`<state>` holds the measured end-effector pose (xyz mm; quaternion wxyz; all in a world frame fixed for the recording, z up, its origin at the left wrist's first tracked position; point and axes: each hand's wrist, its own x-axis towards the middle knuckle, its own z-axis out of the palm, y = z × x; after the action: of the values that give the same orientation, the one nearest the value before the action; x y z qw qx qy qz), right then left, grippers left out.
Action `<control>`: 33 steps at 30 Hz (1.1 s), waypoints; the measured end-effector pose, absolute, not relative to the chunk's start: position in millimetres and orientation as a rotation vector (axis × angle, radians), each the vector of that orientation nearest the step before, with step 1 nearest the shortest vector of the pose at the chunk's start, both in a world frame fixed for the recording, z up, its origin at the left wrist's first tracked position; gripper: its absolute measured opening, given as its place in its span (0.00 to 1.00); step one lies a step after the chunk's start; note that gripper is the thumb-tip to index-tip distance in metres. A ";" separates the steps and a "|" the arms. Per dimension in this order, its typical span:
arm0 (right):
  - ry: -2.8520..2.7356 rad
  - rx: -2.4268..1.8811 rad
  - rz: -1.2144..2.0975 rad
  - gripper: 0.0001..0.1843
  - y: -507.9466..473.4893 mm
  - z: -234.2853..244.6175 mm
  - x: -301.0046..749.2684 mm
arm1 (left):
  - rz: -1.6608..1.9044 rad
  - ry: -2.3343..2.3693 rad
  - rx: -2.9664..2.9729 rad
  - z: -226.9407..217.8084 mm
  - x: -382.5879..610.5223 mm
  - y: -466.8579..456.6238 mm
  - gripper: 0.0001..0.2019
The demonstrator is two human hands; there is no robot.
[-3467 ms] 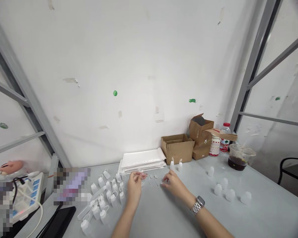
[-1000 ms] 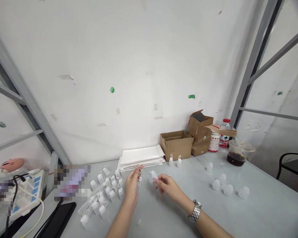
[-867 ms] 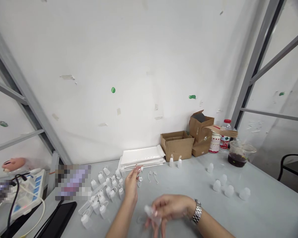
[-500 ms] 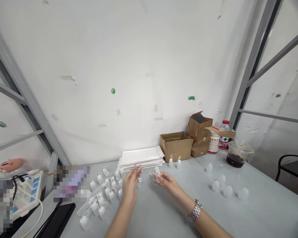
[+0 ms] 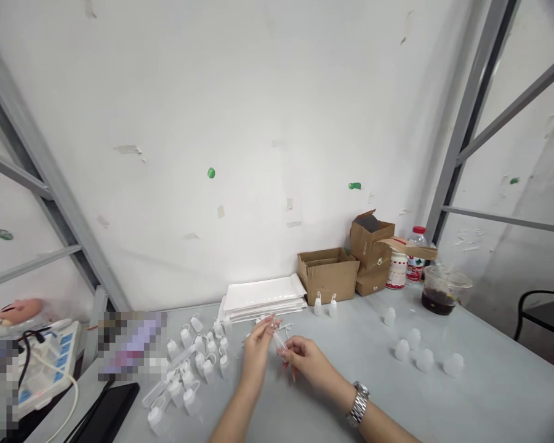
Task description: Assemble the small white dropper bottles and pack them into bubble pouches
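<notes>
My left hand and my right hand meet above the grey table, low in the middle of the view. Both pinch one small translucent plastic bottle between their fingertips. The left fingers close on its upper end, the right fingers on its lower end. A silver watch sits on my right wrist. Just left of my hands lie several small white capped bottles. Several uncapped translucent bottles lie to the right.
A stack of white sheets lies behind my hands, with two upright small bottles beside open cardboard boxes. A water bottle and a bowl of dark liquid stand at the back right. A power strip and dark flat device are at left.
My right hand dropped low toward me, then came back up holding a small bottle. Both hands have now come together on that bottle.
</notes>
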<state>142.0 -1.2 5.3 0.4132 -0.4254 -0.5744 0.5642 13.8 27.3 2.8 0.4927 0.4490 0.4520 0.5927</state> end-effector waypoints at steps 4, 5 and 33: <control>-1.416 -1.081 1.396 0.25 0.0 3.4 141.2 | 1.348 1.121 1.316 11.2 15.8 19.2 0.17; -1.412 -1.081 1.382 0.26 0.3 3.1 141.3 | 1.346 1.115 1.326 12.3 16.0 18.0 0.17; -1.385 -1.158 1.167 0.15 -1.5 -3.2 142.7 | 1.432 0.922 1.348 14.0 25.8 -6.8 0.21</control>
<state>142.7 -1.5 -3.2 0.4758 -0.4738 -0.5665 0.4776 25.8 -6.8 14.0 0.4659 0.5493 0.3757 0.5831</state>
